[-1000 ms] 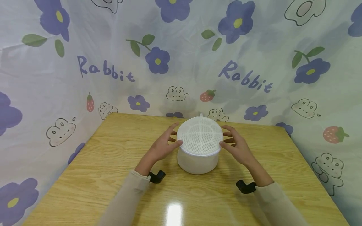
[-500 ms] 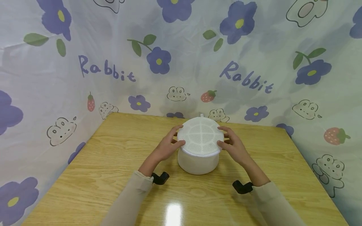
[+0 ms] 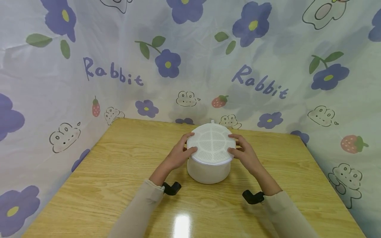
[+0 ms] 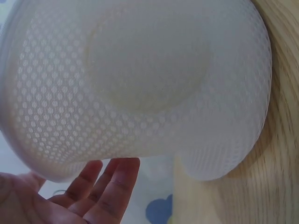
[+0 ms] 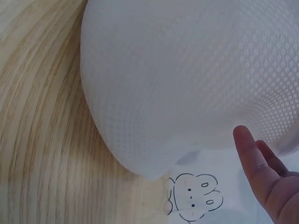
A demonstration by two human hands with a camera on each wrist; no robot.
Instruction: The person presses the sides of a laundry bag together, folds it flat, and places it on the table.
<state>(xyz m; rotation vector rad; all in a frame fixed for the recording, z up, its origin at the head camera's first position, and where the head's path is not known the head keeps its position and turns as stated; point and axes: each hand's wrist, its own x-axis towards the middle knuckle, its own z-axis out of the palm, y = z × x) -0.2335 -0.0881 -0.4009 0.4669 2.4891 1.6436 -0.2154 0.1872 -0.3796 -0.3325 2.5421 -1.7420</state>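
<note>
- Behind the white mesh bag (image 3: 212, 143) and off to both its sides, I see pale cloth (image 3: 208, 79) hung like walls, printed with purple flowers, green leaves, strawberries, rabbit faces and the word "Rabbit".
- Beneath the bag spreads a yellowish wooden table (image 3: 119, 152), its grain running in fine lines; glare shines on it, nearer the person than the bag.
- The bag itself, a short, round drum, stands upright on that wood, perforated face up, smooth rim around it.
- From the bag's near side, beige sleeves (image 3: 140, 208) reach forward.
- Left of the bag, the left hand (image 3: 179, 153) grips its edge, thumb on the upper face, fingers at the side. From that wrist I see the soft wall buckled inward near the fingertips.
- Right of the bag, the right hand (image 3: 247, 155) grips the opposite edge in much the same way. I judge that equal, gentle pressure from both sides suits this hold best, thumbs level, since a hard squeeze could fold so soft a wall.
- On the bag's far edge sits a small white tab (image 3: 212, 121).
</note>
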